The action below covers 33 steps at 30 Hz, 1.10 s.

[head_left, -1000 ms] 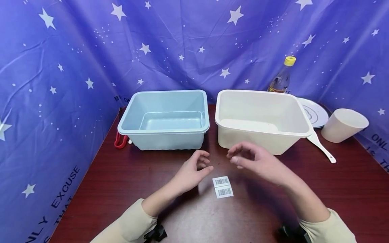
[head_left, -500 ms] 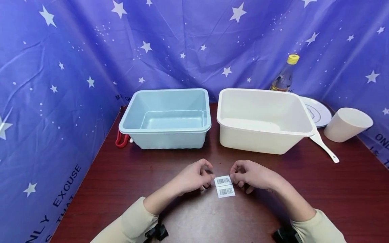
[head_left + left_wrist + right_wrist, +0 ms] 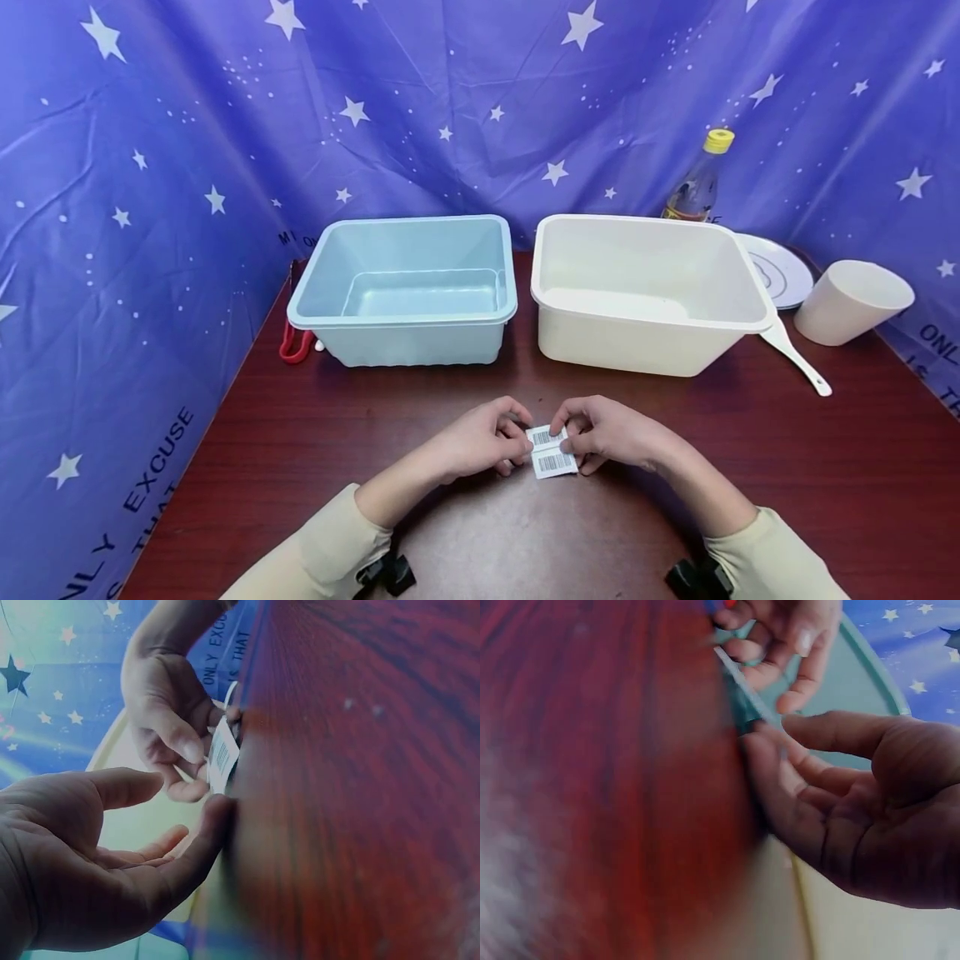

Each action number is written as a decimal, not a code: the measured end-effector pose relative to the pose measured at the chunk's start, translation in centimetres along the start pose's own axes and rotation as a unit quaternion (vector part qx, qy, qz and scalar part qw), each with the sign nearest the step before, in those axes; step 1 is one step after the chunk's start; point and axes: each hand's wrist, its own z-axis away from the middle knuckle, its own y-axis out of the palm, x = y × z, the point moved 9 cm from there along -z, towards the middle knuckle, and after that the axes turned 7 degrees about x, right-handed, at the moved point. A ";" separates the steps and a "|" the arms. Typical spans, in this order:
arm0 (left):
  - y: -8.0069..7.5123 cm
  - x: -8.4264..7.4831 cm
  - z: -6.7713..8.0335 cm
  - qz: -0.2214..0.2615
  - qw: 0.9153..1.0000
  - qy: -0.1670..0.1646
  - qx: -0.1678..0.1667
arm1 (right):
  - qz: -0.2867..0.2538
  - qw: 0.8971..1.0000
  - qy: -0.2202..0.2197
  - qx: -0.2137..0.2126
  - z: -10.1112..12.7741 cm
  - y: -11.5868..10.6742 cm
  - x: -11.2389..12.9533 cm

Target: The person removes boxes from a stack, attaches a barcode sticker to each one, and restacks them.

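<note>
A small white sheet of two barcode labels [image 3: 553,464] is between the hands, tilted up from the dark red table in both wrist views. My right hand [image 3: 618,433] pinches its right edge, the thumb on the printed face. My left hand [image 3: 480,440] is at the sheet's left edge, fingertips touching or nearly touching it. In the left wrist view, the thumb and fingers of the left hand [image 3: 112,855] stand apart, with a gap between them. The right wrist view shows the sheet [image 3: 742,682] edge-on, reaching from the right hand [image 3: 855,795] towards the left fingers.
Behind the hands stand a light blue bin [image 3: 420,346] and a white bin [image 3: 622,350]. To the right are a white spatula-like utensil [image 3: 797,362], a cream cup [image 3: 843,308], plates [image 3: 787,275] and a yellow-capped bottle [image 3: 693,187]. A red-handled item [image 3: 295,346] lies at left.
Both hands have come down and inward to the label sheet. The right fingers have moved over its right edge and taken hold, and the sheet has shifted slightly.
</note>
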 end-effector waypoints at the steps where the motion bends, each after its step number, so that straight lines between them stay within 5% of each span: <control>1: -0.1 0.0 -0.1 -0.002 1.000 0.004 -0.002 | -0.006 1.000 -0.007 0.003 -0.3 0.1 -0.1; 5: -1.1 -0.2 -0.2 -0.014 0.999 0.018 -0.022 | -0.077 0.996 -0.033 0.018 -2.0 0.2 -0.6; 9: -3.1 -0.8 -0.1 -0.068 0.993 0.044 -0.085 | -0.160 0.985 -0.054 0.017 -3.8 0.1 -1.2; 14: -5.1 -1.5 0.4 -0.124 0.977 0.058 -0.161 | -0.133 0.986 -0.098 -0.012 -4.6 -0.2 -0.9; 23: -4.6 -1.0 -0.1 -0.038 0.992 0.067 -0.096 | -0.135 0.977 -0.152 -0.062 -4.1 -0.3 -0.3; 33: -4.9 -1.0 -0.2 -0.022 0.992 0.061 -0.110 | -0.056 0.975 -0.179 -0.117 -3.8 -0.3 0.8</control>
